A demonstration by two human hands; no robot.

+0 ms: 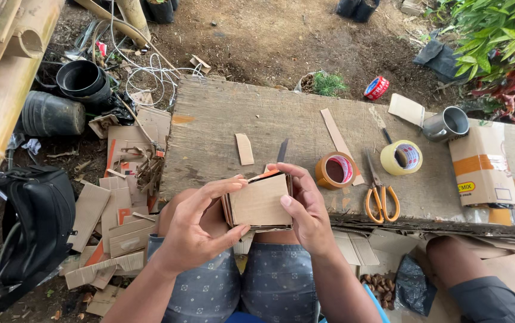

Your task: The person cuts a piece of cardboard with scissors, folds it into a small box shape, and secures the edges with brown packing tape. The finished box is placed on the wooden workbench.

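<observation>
The weathered plank desk (221,128) carries a carton (482,164), two tape rolls, brown (335,170) and clear (401,157), orange-handled scissors (380,194) and cardboard strips, all within arm's reach. Held above the lap, just short of the desk edge, is a small cardboard box (260,203), clamped from both sides, apparently to keep its panels square. The left hand (200,230) closes its grip on the left edge; the right hand (305,209) closes on the right edge.
</observation>
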